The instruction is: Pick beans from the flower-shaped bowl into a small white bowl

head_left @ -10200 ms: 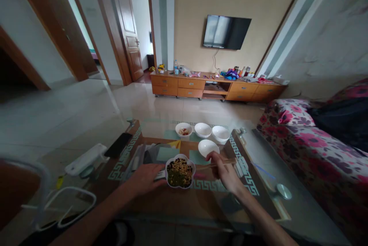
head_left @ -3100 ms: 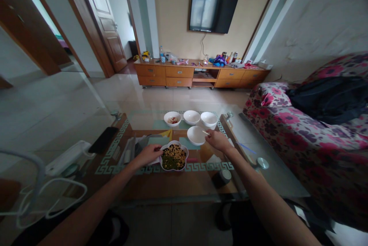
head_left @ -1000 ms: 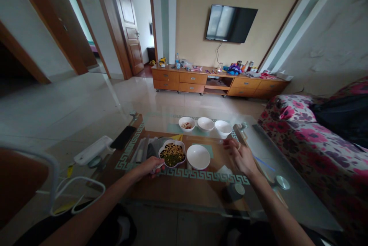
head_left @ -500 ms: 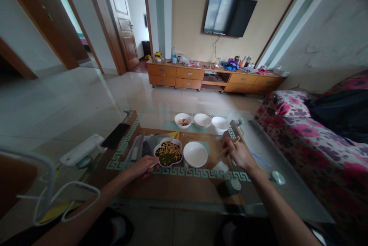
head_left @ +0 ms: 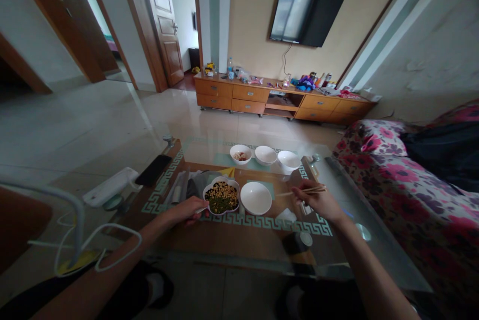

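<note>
A flower-shaped white bowl [head_left: 221,197] full of mixed yellow, green and dark beans sits on the glass coffee table [head_left: 239,240]. My left hand [head_left: 187,209] rests against its near left rim, fingers curled on the bowl's edge. Right beside it stands an empty white bowl [head_left: 256,198]. My right hand [head_left: 318,202] is closed on a pair of wooden chopsticks [head_left: 304,191], held level and pointing left toward the empty bowl. Three small white bowls stand in a row at the far edge; the leftmost one [head_left: 240,154] holds a few reddish bits, the middle bowl [head_left: 265,155] and right bowl [head_left: 289,160] look empty.
A dark phone [head_left: 153,176] and a white power strip [head_left: 110,187] lie at the table's left end. A white tissue [head_left: 286,215] lies near my right hand. A floral sofa [head_left: 404,185] runs along the right. A white cable stand [head_left: 75,240] is at the lower left.
Since a second ago my right hand has taken up the chopsticks and turned them level. The empty bowl stands right of the bean bowl, not behind it as earlier. My left hand stays at the bean bowl.
</note>
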The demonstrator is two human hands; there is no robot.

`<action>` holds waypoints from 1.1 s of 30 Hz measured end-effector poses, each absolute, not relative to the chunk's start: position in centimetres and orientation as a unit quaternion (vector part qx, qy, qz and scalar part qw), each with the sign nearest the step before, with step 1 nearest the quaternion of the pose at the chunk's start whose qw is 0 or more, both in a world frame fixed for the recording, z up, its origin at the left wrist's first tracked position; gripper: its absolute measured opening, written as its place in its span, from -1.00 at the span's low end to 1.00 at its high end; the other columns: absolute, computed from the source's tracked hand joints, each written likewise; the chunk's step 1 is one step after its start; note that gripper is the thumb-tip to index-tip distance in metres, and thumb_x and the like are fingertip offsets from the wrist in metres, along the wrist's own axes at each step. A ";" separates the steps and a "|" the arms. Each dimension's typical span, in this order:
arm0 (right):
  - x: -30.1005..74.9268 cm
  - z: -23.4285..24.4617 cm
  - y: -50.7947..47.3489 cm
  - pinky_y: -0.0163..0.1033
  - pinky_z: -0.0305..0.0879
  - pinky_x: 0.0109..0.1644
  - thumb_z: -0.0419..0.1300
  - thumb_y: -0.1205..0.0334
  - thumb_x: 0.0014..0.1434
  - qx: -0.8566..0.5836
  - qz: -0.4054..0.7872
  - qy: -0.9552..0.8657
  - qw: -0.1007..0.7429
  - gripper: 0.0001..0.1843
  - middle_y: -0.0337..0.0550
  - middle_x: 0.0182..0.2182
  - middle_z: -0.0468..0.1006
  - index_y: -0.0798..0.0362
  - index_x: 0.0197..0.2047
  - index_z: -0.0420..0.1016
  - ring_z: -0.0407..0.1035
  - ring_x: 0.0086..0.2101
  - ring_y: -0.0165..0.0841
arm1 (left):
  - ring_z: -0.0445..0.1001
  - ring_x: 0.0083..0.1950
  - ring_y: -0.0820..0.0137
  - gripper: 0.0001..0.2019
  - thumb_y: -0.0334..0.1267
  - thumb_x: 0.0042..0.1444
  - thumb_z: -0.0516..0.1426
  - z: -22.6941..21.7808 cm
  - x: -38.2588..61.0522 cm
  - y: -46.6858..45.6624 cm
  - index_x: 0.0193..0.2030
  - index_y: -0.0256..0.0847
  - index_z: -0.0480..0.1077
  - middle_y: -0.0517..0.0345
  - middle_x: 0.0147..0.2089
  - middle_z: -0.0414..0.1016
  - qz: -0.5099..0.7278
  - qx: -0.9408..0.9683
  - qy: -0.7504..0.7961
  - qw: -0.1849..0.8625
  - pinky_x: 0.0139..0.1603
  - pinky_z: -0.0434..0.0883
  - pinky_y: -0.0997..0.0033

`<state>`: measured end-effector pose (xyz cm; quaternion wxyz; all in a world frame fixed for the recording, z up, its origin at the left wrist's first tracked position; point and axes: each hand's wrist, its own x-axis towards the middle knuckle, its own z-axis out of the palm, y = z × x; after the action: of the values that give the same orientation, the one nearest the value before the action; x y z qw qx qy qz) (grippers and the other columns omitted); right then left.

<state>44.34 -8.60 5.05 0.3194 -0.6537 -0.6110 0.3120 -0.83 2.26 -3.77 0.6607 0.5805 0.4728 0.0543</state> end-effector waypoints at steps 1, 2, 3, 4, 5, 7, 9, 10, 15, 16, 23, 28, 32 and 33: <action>43.6 5.4 -8.8 -0.17 0.53 -0.29 0.31 -0.41 0.22 -0.644 0.320 -0.597 0.356 -0.43 -0.09 -0.43 0.69 -0.04 -0.35 0.45 0.62 -0.39 -0.19 | -0.01 -0.71 0.48 -0.35 0.49 0.03 0.17 -3.4 -0.9 2.2 -0.40 -0.18 0.47 0.39 -0.69 0.03 0.040 0.583 0.465 0.665 -0.66 -0.03 0.40; 42.7 5.7 -8.9 -0.14 0.56 -0.24 0.35 -0.43 0.19 -0.632 0.327 -0.587 0.387 -0.42 -0.07 -0.39 0.71 -0.04 -0.33 0.46 0.64 -0.35 -0.17 | -0.01 -0.71 0.48 -0.35 0.48 0.03 0.17 -3.1 -1.1 2.2 -0.40 -0.18 0.48 0.38 -0.70 0.03 0.026 0.587 0.457 0.668 -0.66 -0.02 0.40; 41.7 5.7 -8.9 -0.13 0.58 -0.21 0.38 -0.43 0.18 -0.618 0.331 -0.586 0.407 -0.41 -0.06 -0.37 0.73 -0.04 -0.32 0.47 0.66 -0.32 -0.15 | 0.00 -0.71 0.47 -0.35 0.48 0.04 0.17 -2.8 -1.2 2.1 -0.40 -0.19 0.48 0.37 -0.70 0.04 0.016 0.593 0.448 0.669 -0.66 -0.02 0.40; 40.5 5.7 -9.0 -0.13 0.58 -0.20 0.39 -0.41 0.18 -0.603 0.330 -0.596 0.415 -0.43 -0.06 -0.36 0.73 -0.04 -0.31 0.50 0.66 -0.31 -0.15 | 0.01 -0.70 0.47 -0.34 0.47 0.05 0.16 -2.7 -1.2 2.1 -0.40 -0.20 0.49 0.36 -0.70 0.05 0.010 0.599 0.441 0.668 -0.66 -0.01 0.40; 39.3 5.4 -8.9 -0.15 0.57 -0.23 0.40 -0.38 0.21 -0.586 0.325 -0.615 0.415 -0.45 -0.06 -0.35 0.73 -0.03 -0.31 0.52 0.65 -0.32 -0.17 | 0.01 -0.70 0.47 -0.33 0.48 0.05 0.15 -2.6 -1.3 2.0 -0.40 -0.20 0.49 0.35 -0.70 0.07 0.008 0.607 0.436 0.665 -0.66 -0.01 0.40; 36.9 4.7 -8.8 -0.22 0.50 -0.32 0.38 -0.28 0.30 -0.550 0.310 -0.660 0.406 -0.53 -0.09 -0.38 0.72 -0.02 -0.31 0.58 0.60 -0.40 -0.24 | 0.02 -0.70 0.48 -0.31 0.49 0.07 0.13 -2.6 -1.3 1.8 -0.40 -0.22 0.49 0.35 -0.69 0.09 0.006 0.625 0.426 0.654 -0.65 0.00 0.41; 34.9 3.7 -8.5 -0.27 0.40 -0.40 0.35 -0.17 0.37 -0.524 0.299 -0.690 0.400 -0.59 -0.13 -0.43 0.69 0.00 -0.32 0.59 0.54 -0.47 -0.31 | 0.01 -0.69 0.49 -0.30 0.50 0.08 0.11 -2.8 -1.3 1.7 -0.40 -0.23 0.49 0.34 -0.68 0.11 0.002 0.640 0.423 0.641 -0.65 0.00 0.43; 34.2 3.3 -8.4 -0.29 0.37 -0.41 0.34 -0.12 0.38 -0.516 0.294 -0.700 0.397 -0.62 -0.15 -0.44 0.67 0.00 -0.33 0.58 0.52 -0.48 -0.33 | 0.02 -0.68 0.49 -0.31 0.49 0.08 0.11 -2.9 -1.2 1.6 -0.40 -0.23 0.49 0.34 -0.68 0.12 -0.002 0.646 0.423 0.636 -0.65 0.01 0.44; 32.1 1.9 -8.1 -0.31 0.32 -0.40 0.30 0.00 0.43 -0.495 0.294 -0.727 0.374 -0.68 -0.20 -0.44 0.65 0.00 -0.31 0.55 0.49 -0.46 -0.37 | 0.07 -0.66 0.47 -0.34 0.44 0.13 0.08 -2.9 -1.0 1.5 -0.39 -0.23 0.51 0.31 -0.66 0.15 -0.015 0.661 0.408 0.630 -0.64 0.04 0.45; 32.0 1.7 -8.1 -0.31 0.30 -0.41 0.29 0.00 0.44 -0.493 0.297 -0.730 0.368 -0.68 -0.21 -0.44 0.64 0.00 -0.31 0.54 0.48 -0.47 -0.37 | 0.06 -0.66 0.47 -0.34 0.43 0.13 0.08 -2.8 -1.0 1.5 -0.39 -0.23 0.51 0.31 -0.66 0.15 -0.016 0.662 0.406 0.630 -0.63 0.05 0.45; 31.1 0.5 -7.6 -0.30 0.30 -0.38 0.26 0.00 0.47 -0.490 0.279 -0.745 0.357 -0.65 -0.19 -0.42 0.62 0.00 -0.32 0.53 0.48 -0.46 -0.37 | 0.10 -0.64 0.46 -0.37 0.38 0.16 0.05 -2.8 -1.0 1.2 -0.40 -0.24 0.51 0.30 -0.65 0.16 -0.010 0.674 0.415 0.611 -0.60 0.10 0.45; 30.7 0.6 -7.3 -0.29 0.27 -0.40 0.28 -0.01 0.47 -0.485 0.280 -0.749 0.355 -0.66 -0.20 -0.44 0.62 0.00 -0.31 0.54 0.47 -0.47 -0.37 | 0.12 -0.63 0.46 -0.36 0.35 0.17 0.04 -3.4 -1.2 1.2 -0.38 -0.25 0.53 0.30 -0.66 0.16 -0.003 0.682 0.413 0.604 -0.57 0.12 0.45; 30.6 0.6 -7.2 -0.29 0.26 -0.40 0.26 -0.04 0.48 -0.484 0.278 -0.752 0.351 -0.62 -0.19 -0.44 0.63 0.00 -0.34 0.51 0.46 -0.48 -0.37 | 0.12 -0.64 0.46 -0.38 0.35 0.18 0.05 -3.5 -1.1 1.0 -0.38 -0.25 0.51 0.32 -0.65 0.16 0.005 0.669 0.410 0.620 -0.58 0.14 0.45; 30.6 0.6 -7.1 -0.30 0.26 -0.40 0.26 -0.04 0.48 -0.484 0.278 -0.752 0.350 -0.62 -0.19 -0.44 0.63 0.00 -0.34 0.51 0.46 -0.48 -0.37 | 0.12 -0.63 0.46 -0.39 0.34 0.17 0.05 -3.5 -1.1 1.0 -0.38 -0.25 0.52 0.32 -0.65 0.15 0.005 0.667 0.410 0.622 -0.58 0.14 0.45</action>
<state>30.55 -7.13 0.60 0.3496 -0.4839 -0.7525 0.2783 -1.08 0.98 -3.47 0.6223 0.6666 0.4104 0.0054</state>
